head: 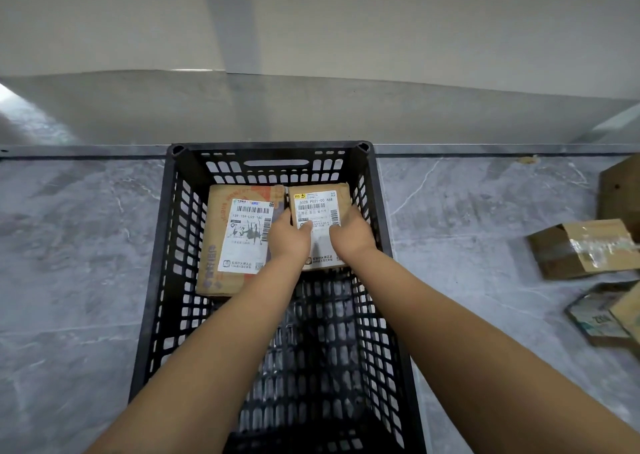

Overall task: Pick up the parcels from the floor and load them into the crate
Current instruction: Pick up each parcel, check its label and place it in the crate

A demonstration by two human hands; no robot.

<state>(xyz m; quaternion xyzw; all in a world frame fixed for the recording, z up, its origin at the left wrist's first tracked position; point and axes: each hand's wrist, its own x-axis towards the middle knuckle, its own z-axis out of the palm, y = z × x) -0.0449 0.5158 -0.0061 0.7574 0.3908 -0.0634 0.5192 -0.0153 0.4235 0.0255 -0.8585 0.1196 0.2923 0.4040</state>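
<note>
A black slatted plastic crate (pixel 162 245) stands on the grey marble floor in front of me. Inside, at the far left, lies a brown cardboard parcel (pixel 214 245) with a white shipping label. Beside it at the far right sits a smaller brown parcel (pixel 317 204) with a white label. My left hand (pixel 287 239) grips that smaller parcel's left side and my right hand (pixel 349 237) grips its right side, thumbs on the label. The near half of the crate holds nothing.
Several cardboard parcels lie on the floor at the right: a taped box (pixel 581 249), a printed one (pixel 599 315) below it, and a larger box (pixel 621 190) at the frame edge. A pale wall with a grey skirting (pixel 311 107) runs just behind the crate.
</note>
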